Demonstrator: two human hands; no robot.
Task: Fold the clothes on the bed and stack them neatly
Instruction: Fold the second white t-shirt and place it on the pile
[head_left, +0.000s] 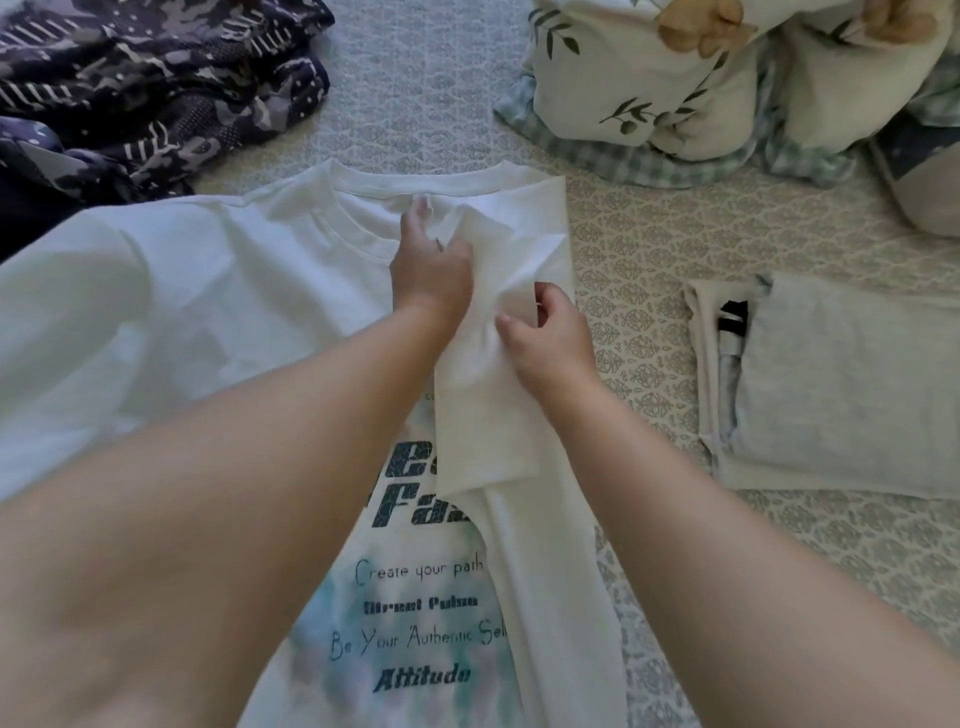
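A white T-shirt with dark printed lettering lies front-up on the bed, collar at the far side. Its right side is folded inward, and the right sleeve lies folded back over the chest. My left hand rests by the collar with fingers extended, pinning the fold. My right hand pinches the sleeve fabric between thumb and fingers. The shirt's left sleeve lies spread out flat to the left.
A stack of folded pale grey clothes sits to the right on the patterned bedsheet. A dark patterned garment lies crumpled at the far left. A floral duvet is bunched at the far right.
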